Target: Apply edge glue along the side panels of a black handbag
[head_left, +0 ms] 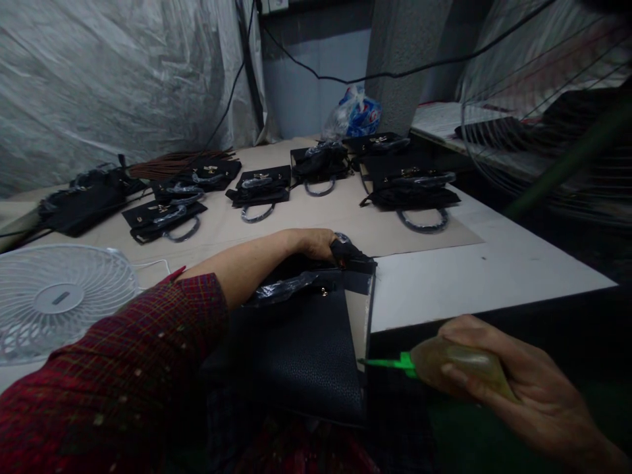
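A black leather handbag [301,349] stands in front of me at the table's near edge, its handle wrapped in clear plastic. My left hand [316,242] reaches over it in a red plaid sleeve and is closed on the bag's top flap. My right hand [518,382] is at the lower right, fingers wrapped round a soft yellowish squeeze bottle [459,365] with a green nozzle. The nozzle tip points left and almost touches the bag's right side edge.
Several more black handbags [415,184] lie in rows on the beige table [494,263]. A white desk fan [59,299] sits at the left. A large wire fan guard [543,131] stands at the right. Plastic sheeting hangs behind.
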Demonstrator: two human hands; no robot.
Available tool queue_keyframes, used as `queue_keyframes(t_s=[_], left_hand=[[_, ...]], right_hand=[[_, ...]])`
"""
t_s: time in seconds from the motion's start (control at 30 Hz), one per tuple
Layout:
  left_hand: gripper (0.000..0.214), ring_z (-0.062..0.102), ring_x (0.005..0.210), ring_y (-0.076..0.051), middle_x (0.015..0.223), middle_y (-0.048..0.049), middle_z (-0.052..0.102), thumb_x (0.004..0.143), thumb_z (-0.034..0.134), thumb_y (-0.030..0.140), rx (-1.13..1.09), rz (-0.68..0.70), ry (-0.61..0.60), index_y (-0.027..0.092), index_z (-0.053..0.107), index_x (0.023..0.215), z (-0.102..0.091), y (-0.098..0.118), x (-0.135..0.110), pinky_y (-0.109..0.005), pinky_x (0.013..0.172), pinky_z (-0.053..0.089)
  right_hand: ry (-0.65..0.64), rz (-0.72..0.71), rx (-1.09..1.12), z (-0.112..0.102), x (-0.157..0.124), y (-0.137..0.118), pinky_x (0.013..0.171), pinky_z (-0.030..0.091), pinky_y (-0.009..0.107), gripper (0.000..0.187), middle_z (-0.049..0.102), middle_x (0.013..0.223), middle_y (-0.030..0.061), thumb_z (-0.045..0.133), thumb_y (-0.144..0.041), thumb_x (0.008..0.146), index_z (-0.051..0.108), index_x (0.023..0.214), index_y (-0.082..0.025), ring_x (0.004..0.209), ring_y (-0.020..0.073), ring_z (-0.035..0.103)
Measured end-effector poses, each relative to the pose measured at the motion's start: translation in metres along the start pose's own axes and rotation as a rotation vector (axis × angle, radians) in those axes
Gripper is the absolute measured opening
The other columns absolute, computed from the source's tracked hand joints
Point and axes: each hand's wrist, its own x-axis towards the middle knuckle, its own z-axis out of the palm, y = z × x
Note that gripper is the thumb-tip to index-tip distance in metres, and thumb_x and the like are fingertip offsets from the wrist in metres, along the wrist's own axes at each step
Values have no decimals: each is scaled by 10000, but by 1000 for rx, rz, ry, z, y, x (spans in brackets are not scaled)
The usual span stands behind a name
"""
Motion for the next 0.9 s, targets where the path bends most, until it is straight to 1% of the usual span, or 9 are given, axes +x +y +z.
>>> queue_keyframes(t_s=[0.1,0.23,0.27,0.37,0.5,0.57,0.67,0.8,0.9], left_hand=[[280,656,826,-189,876,-4,762,735,799,365,-14,-14,0,214,809,971,0,1,-1,-318,834,525],[302,667,875,-197,899,-6,770,729,801,369,-25,-8,-5,215,812,989,0,1,-2,-316,872,522],[318,669,892,-203,916,-15,775,730,797,369,-23,-6,-3,206,813,1002,0,1,-2,-320,885,520],[356,669,912,-212,967,-40,784,735,781,359,-29,-5,4,181,810,1042,1,1,-2,-332,907,522],[290,669,909,-204,955,-13,784,744,787,358,-29,-13,0,220,817,997,1,1,-1,-331,911,523],[256,666,905,-198,940,-1,782,746,788,335,-40,-18,-2,230,816,978,1,3,-2,-327,909,522],[288,659,907,-188,964,4,782,750,775,286,-67,-4,-5,237,814,1031,1,6,-4,-327,933,514],[318,658,919,-202,964,-10,783,751,775,336,-63,1,-16,236,818,1050,1,4,-4,-341,934,514],[309,661,896,-194,936,-10,784,718,789,357,-58,-4,2,220,815,993,1,-1,-1,-314,898,519]], right_hand=[[81,36,-55,1,-3,-1,545,591,248,131,725,895,15,687,-407,966,685,1013,-285,693,187,720],[15,-9,-30,1,-4,-7,537,577,228,124,723,898,1,648,-417,995,675,1019,-298,680,168,717],[21,-20,-45,2,-3,-7,537,574,229,122,724,903,3,649,-414,995,673,1018,-296,685,168,718],[92,-10,-136,6,0,-2,530,558,245,133,712,883,13,665,-401,982,666,1013,-272,658,166,699],[164,-7,-180,8,7,8,551,559,266,175,710,893,25,697,-405,955,667,1032,-251,663,172,690],[112,2,-118,5,9,6,548,564,259,131,711,886,18,682,-382,962,674,1012,-262,663,172,693],[14,45,-19,0,8,-4,520,563,239,121,720,852,3,676,-395,959,696,972,-277,638,170,696],[97,129,-63,-2,1,-15,515,570,240,158,737,839,0,699,-437,922,705,924,-279,629,180,702],[23,183,-13,0,-3,-20,480,550,233,154,725,795,-14,686,-432,930,704,887,-284,593,171,686]])
